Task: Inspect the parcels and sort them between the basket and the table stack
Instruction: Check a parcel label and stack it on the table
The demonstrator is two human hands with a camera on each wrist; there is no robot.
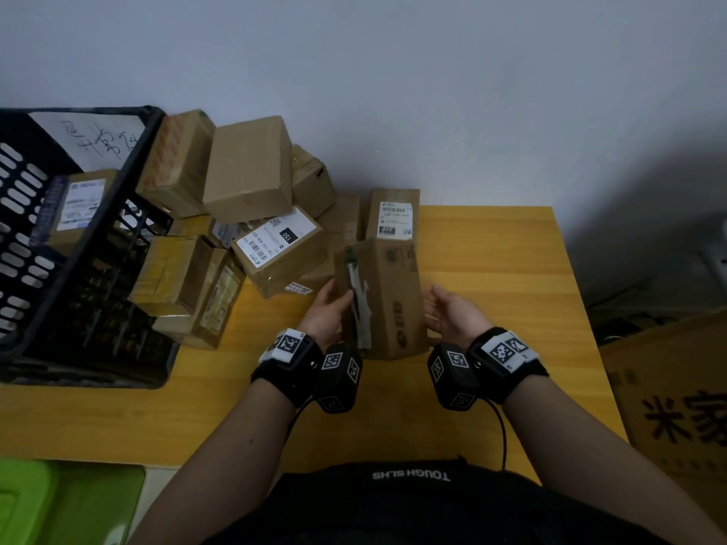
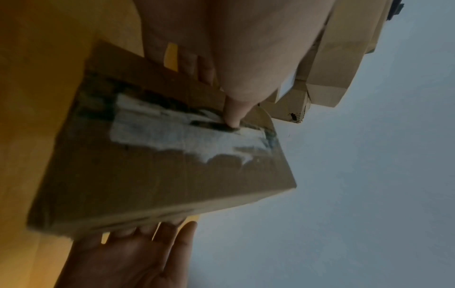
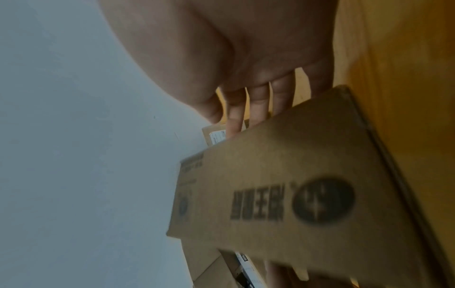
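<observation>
Cardboard parcel stands tilted on end at the centre of the yellow worktop, torn white tape down its left face. Both hands flank it: the left hand at 9 o'clock grips it, thumb pressing the taped face, fingers behind; the right hand at 3 o'clock is spread flat with straight fingers against the printed side. The parcel stack sits at 11 o'clock, the black basket at 9 o'clock, holding a labelled box.
</observation>
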